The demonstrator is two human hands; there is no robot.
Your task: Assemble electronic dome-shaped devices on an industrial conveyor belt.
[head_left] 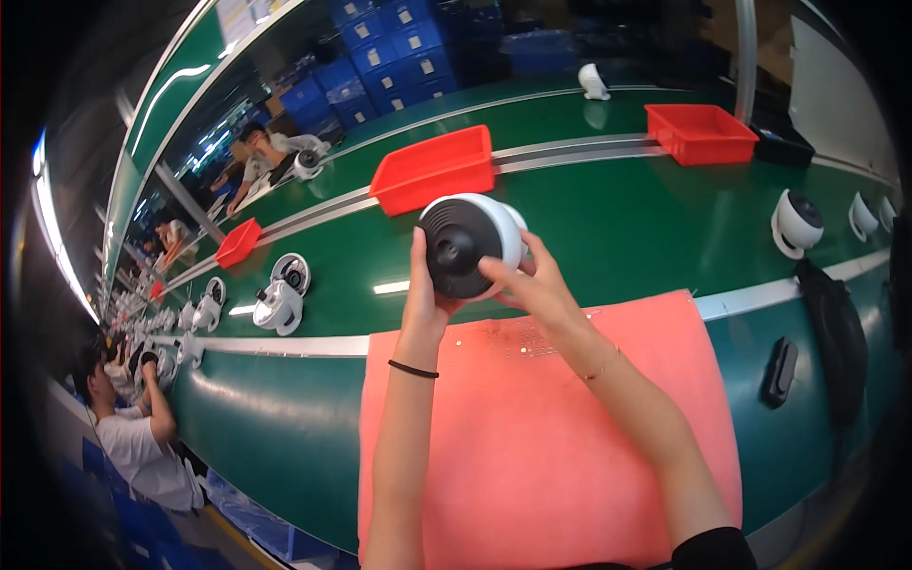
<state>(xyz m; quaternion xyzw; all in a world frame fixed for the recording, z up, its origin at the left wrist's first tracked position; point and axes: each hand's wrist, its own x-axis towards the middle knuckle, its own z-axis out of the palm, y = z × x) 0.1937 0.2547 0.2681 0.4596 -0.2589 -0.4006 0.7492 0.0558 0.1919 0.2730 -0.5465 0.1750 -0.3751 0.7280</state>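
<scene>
Between my two hands is a round white device with a black ringed front (475, 220), raised above the far edge of the pink mat (532, 446). My left hand (425, 285) supports its left side and underside, the thumb along the black rim. My right hand (538, 287) grips it from the lower right, one finger lying on the black face. The black front is turned up toward me, and most of the white back is hidden. Several small shiny pieces (532, 350) lie at the mat's far edge, just beyond my wrists.
Red bins (433, 169) stand along a metal rail beyond the green belt (608, 214). White units (278, 306) sit on the belt to the left, others (796, 224) to the right. A black handheld object (779, 372) lies right of the mat. A co-worker (142, 432) works at left.
</scene>
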